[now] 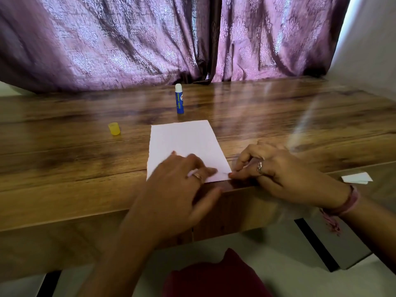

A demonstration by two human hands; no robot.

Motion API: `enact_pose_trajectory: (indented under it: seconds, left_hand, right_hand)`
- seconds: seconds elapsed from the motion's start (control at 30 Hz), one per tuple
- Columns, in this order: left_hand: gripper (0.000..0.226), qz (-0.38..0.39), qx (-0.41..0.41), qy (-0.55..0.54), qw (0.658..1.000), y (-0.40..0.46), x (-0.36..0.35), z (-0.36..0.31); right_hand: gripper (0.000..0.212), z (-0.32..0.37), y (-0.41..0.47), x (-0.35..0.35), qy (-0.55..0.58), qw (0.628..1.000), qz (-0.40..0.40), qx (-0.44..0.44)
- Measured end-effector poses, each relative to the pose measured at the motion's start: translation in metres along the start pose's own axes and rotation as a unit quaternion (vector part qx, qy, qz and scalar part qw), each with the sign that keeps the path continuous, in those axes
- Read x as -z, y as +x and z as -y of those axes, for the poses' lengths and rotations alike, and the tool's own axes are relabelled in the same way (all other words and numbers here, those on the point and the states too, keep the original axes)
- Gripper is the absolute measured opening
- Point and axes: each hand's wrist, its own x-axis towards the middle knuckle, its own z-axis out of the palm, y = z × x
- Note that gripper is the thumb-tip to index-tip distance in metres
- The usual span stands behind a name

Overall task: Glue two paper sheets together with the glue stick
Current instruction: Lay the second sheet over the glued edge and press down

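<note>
Head view: a white paper sheet (pixel 184 150) lies flat on the wooden bench (pixel 64 146), its near edge almost at the bench's front lip, likely so both hands can work it close to the body. Whether a second sheet lies under it cannot be told; only one surface shows. The left hand (pixel 182 181) rests palm down on the sheet's near part, fingers extended and flat, a wide grip holding nothing, seemingly pressing or smoothing the paper so it stays put. The right hand (pixel 276 170) sits at the sheet's near right corner, fingers curled, fingertips touching the corner at the bench edge; it looks to pinch or steady that corner, though blur makes the exact hold uncertain. Both forearms come in low from the near side, wrists just past the bench lip. The glue stick (pixel 179 99) stands upright and uncapped well behind the sheet, out of the way, with its yellow cap (pixel 114 129) set apart to the left. A small folded white paper (pixel 356 178) lies off to the right.
</note>
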Motion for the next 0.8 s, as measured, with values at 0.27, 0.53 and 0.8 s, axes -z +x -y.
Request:
enact_pose_trajectory:
  seconds: [0.27, 0.53, 0.8]
  left_hand:
    - [0.045, 0.006, -0.005, -0.063, 0.998, 0.006, -0.018, -0.009]
    - [0.039, -0.021, -0.008, -0.059, 0.998, 0.003, -0.023, -0.008]
    - [0.037, -0.031, -0.026, -0.052, 0.998, 0.003, -0.027, -0.004]
  right_hand:
    - [0.047, -0.025, 0.027, -0.002, 0.140, 0.989, 0.033, 0.030]
    - [0.047, -0.051, 0.045, -0.008, 0.074, 0.984, 0.077, 0.142]
    - [0.063, -0.103, 0.099, -0.014, 0.007, 0.995, 0.080, 0.058]
